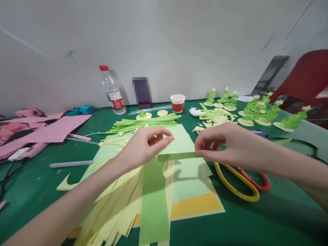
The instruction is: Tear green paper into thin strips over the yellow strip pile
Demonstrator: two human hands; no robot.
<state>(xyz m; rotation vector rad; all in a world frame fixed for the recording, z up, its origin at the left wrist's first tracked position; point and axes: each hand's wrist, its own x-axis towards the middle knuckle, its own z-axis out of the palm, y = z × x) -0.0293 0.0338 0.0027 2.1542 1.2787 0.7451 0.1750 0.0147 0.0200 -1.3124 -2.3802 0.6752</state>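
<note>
My right hand (217, 141) pinches the right end of a narrow green paper strip (176, 156), which runs level above the stacked paper. My left hand (146, 145) is just over the strip's left end, thumb and forefinger tips together; whether anything is between them I cannot make out. Under the hands is a pale green sheet (191, 177). A wider green paper strip (155, 205) lies lengthwise towards me, beside a fanned bundle of pale yellow paper strips (118, 208).
Yellow-and-red-handled scissors (237, 186) lie by my right forearm. Thin green strips (143, 123), a paper cup (177, 103) and a water bottle (114, 94) are farther back. Several star-topped paper trees (266, 114) stand at right. Pink paper (56, 130) lies at left.
</note>
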